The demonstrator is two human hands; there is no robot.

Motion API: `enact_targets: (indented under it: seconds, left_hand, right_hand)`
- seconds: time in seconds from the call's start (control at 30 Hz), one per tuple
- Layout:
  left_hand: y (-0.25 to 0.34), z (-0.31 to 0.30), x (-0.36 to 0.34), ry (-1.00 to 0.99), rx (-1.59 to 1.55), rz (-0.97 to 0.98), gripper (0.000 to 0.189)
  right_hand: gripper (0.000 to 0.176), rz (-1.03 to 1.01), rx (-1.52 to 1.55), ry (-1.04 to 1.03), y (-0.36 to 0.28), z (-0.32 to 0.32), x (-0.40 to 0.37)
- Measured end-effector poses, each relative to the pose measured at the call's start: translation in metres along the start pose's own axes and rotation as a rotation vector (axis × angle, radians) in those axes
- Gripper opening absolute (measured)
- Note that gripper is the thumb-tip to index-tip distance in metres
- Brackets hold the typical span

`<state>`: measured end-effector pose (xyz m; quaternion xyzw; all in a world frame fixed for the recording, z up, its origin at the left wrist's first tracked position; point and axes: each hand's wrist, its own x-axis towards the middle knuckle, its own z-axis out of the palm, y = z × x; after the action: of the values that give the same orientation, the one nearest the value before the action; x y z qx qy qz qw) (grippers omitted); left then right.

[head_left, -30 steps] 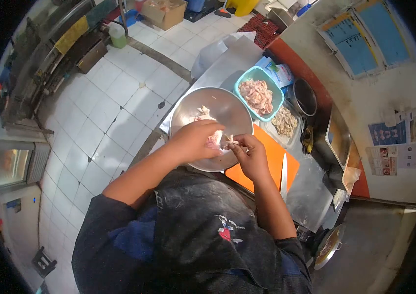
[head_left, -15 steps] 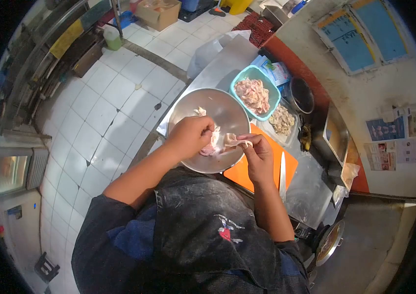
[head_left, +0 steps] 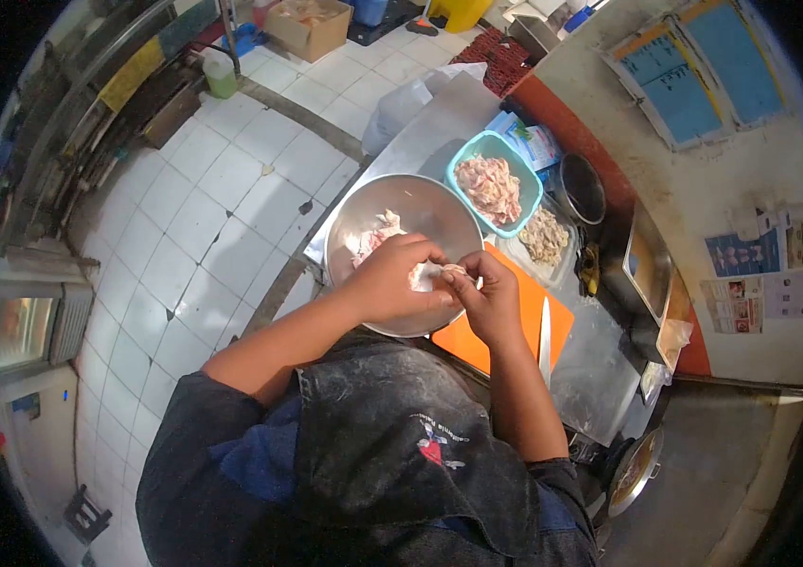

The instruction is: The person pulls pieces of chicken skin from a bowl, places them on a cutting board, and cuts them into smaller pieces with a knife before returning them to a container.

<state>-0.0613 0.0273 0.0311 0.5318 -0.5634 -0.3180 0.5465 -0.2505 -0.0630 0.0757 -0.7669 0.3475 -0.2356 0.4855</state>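
A steel mixing bowl (head_left: 354,203) lies under both my hands. Over its near right part, a pale raw chicken piece (head_left: 423,275) stretches between them. My left hand (head_left: 397,277) has its fingers and thumb bent around one end of the piece. The other end is pinched between the thumb and fingers of my right hand (head_left: 489,298). More raw chicken (head_left: 382,231) rests on the bowl's bottom, partly covered by my left hand. An orange cutting board (head_left: 505,331) is beneath my right wrist, with a knife (head_left: 545,340) lying along it.
Beyond the bowl stands a light-blue tub (head_left: 458,163) heaped with raw chicken. A clear tray (head_left: 564,269) beside it holds paler scraps. A black bowl (head_left: 579,187) and steel containers (head_left: 642,255) line the wall. A pan (head_left: 636,468) sits at lower right.
My left hand has moved right, toward my right hand, and now grasps the chicken piece too. The chicken lying in the bowl shows more at the upper left.
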Motion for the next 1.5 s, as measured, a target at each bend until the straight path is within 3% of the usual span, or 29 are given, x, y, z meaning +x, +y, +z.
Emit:
enact_targets:
  seconds: [0.03, 0.07, 0.23, 0.27, 0.33, 0.37, 0.43, 0.5, 0.57, 0.63, 0.7, 0.77, 0.83, 0.93, 0.97, 1.03, 1.1, 1.23, 1.33, 1.4, 1.43, 1.5]
  left_hand:
    - [0.002, 0.000, 0.000, 0.035, 0.044, 0.144, 0.020]
    - [-0.002, 0.001, -0.002, 0.037, 0.046, 0.143, 0.020]
    - [-0.007, -0.017, -0.001, -0.213, 0.099, -0.021, 0.023]
    - [-0.004, -0.020, -0.001, -0.212, 0.099, -0.021, 0.023]
    - [0.000, -0.026, -0.003, -0.337, -0.202, -0.348, 0.016]
    - [-0.006, -0.025, -0.005, -0.336, -0.202, -0.349, 0.016]
    - [-0.020, -0.023, -0.007, -0.195, -0.367, -0.312, 0.010]
    - [-0.028, -0.028, -0.007, -0.211, -0.319, -0.296, 0.011]
    - [-0.027, -0.031, -0.006, -0.228, -0.272, -0.281, 0.012]
    - [-0.015, -0.036, -0.004, -0.113, -0.430, -0.488, 0.015]
    - [-0.020, -0.033, -0.002, -0.050, -0.454, -0.402, 0.016]
    - [-0.021, -0.029, -0.001, 0.015, -0.480, -0.317, 0.017]
    - [-0.003, -0.025, 0.002, 0.127, -0.557, -0.514, 0.019]
    - [0.012, -0.012, 0.004, 0.204, -0.595, -0.521, 0.019]
    - [0.003, -0.008, 0.004, 0.204, -0.593, -0.520, 0.019]
    - [-0.020, -0.001, 0.003, 0.402, -0.496, -0.313, 0.018]
    - [-0.026, -0.006, 0.002, 0.449, -0.496, -0.322, 0.018]
    - [-0.013, -0.012, 0.003, 0.529, -0.513, -0.408, 0.018]
    - [-0.021, -0.015, 0.001, 0.548, -0.491, -0.359, 0.021]
    - [-0.016, -0.015, 0.000, 0.545, -0.489, -0.323, 0.023]
    - [-0.002, -0.016, -0.001, 0.476, -0.581, -0.397, 0.024]
    - [0.020, -0.015, -0.004, 0.403, -0.672, -0.472, 0.026]
  right_hand:
    - [0.016, 0.001, 0.001, -0.003, 0.001, 0.001, 0.000]
    - [0.015, 0.056, 0.040, -0.049, 0.003, 0.001, 0.001]
    - [0.015, 0.060, 0.100, -0.224, -0.007, -0.015, 0.006]
    - [0.014, 0.103, -0.048, -0.332, -0.008, -0.022, 0.008]
    - [0.014, 0.147, -0.196, -0.442, -0.006, -0.022, 0.007]
    - [0.010, 0.092, -0.066, -0.354, 0.001, -0.016, 0.006]
    - [0.007, 0.036, 0.063, -0.264, 0.012, -0.011, 0.004]
    - [0.008, 0.186, 0.302, -0.175, 0.021, -0.009, 0.002]
    - [0.009, 0.179, 0.310, -0.168, 0.037, -0.011, 0.001]
    - [0.009, 0.173, 0.319, -0.160, 0.040, -0.011, -0.001]
    - [0.012, 0.137, 0.044, -0.142, 0.035, -0.011, 0.000]
    - [0.016, 0.071, 0.011, -0.077, 0.022, -0.002, -0.001]
    - [0.019, 0.006, -0.018, -0.008, 0.005, 0.014, 0.000]
    - [0.026, 0.053, 0.003, 0.015, 0.005, 0.027, 0.002]
    - [0.028, 0.078, 0.166, 0.006, 0.020, 0.030, 0.002]
    - [0.029, 0.102, 0.329, -0.009, 0.030, 0.029, 0.003]
    - [0.028, 0.244, 0.260, -0.063, 0.033, 0.016, -0.002]
    - [0.024, 0.306, 0.277, -0.057, 0.036, 0.009, -0.002]
    - [0.024, 0.218, 0.296, 0.023, 0.046, 0.009, 0.003]
    - [0.030, -0.084, -0.287, 0.162, 0.037, 0.008, 0.001]
    - [0.030, -0.084, -0.288, 0.162, 0.018, 0.009, 0.001]
    - [0.034, -0.320, -0.384, 0.040, -0.015, 0.014, 0.001]
